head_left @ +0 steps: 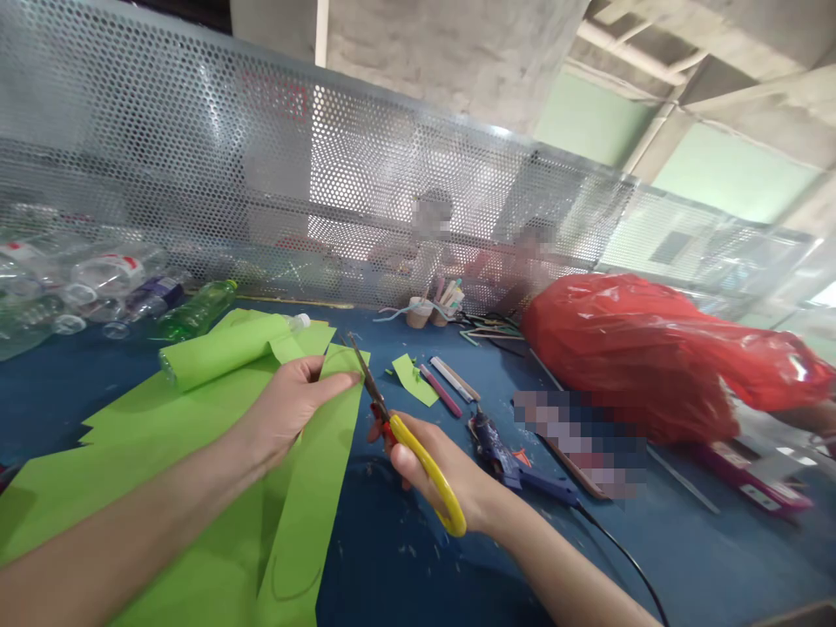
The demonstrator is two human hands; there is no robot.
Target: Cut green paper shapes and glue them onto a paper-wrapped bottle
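Observation:
My left hand (293, 405) pinches the upper end of a long green paper strip (320, 488), thumb on top. A curved pencil-like line shows near each end of the strip. In my right hand (431, 470) are scissors (428, 466) with yellow and red handles, their blades pointing up and away beside the strip's right edge. Whether the blades touch the paper I cannot tell. Larger green sheets (176, 505) lie under my left arm. Behind that hand rests a bottle wrapped in green paper (225, 353), its white cap to the right.
A blue hot glue gun (502, 453) with a black cord lies right of the scissors, near markers (441, 390) and a green scrap (414, 380). Clear plastic bottles (104, 270) crowd the left. A large red plastic bag (627, 348) sits right, with another person's hand (813, 418) beside it.

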